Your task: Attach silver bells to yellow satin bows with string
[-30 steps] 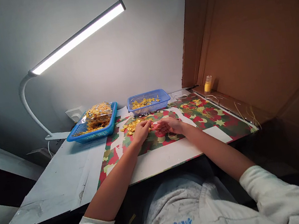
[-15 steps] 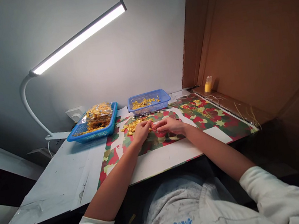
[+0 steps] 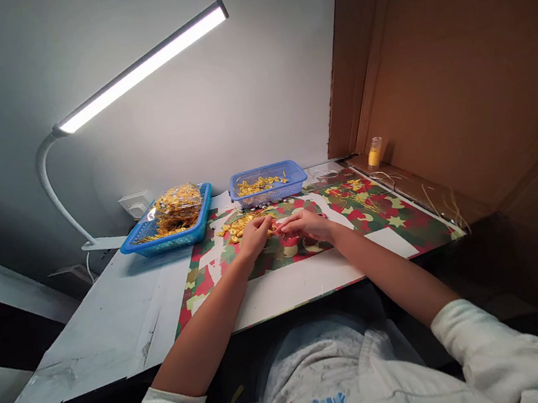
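I'm fiddling, left hand (image 3: 254, 236) and right hand (image 3: 307, 224) half-curling by gold bits (image 3: 235, 229), can't tell what's held; probably needing steadiness next.

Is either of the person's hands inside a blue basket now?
No, the left hand and right hand are close together over the camouflage-patterned sheet.

- We see a camouflage sheet (image 3: 427, 226) in red, green and cream, with a pale star.
- Gold pieces (image 3: 234, 231), shiny yellow.
- One basket (image 3: 174, 244) bright blue, another basket (image 3: 271, 194) violet-blue.
- Our sleeves (image 3: 496, 336) are white.
- Cardboard (image 3: 461, 65): plain brown.
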The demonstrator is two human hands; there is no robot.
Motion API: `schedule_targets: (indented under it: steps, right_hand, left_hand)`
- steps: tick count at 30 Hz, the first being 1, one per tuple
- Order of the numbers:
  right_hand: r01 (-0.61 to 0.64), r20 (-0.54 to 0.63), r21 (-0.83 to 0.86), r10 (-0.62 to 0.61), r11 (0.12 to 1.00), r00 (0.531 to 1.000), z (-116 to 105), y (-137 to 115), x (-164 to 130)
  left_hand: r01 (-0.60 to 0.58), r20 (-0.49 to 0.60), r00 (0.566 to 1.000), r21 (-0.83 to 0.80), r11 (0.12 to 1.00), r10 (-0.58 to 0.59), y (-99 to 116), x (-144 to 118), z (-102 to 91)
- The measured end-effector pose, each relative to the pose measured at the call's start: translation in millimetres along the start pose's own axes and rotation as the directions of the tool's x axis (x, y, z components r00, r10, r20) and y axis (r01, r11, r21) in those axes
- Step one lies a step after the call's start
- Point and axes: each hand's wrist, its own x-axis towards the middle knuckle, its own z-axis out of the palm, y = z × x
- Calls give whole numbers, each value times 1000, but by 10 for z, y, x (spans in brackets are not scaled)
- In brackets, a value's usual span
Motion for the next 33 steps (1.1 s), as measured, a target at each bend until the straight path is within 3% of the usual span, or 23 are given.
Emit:
schedule_targets:
  steps: [18,33]
  right_hand:
    - [-75,17,-36,75,997,997,13,-1,-15]
    - [-56,40,-38,57,998,998,-13,-2,-22]
  left_hand:
    - [14,-46,999,45,999,-12,1,-6,2]
    - [60,-182,982,90,994,-43,-20,23,-13]
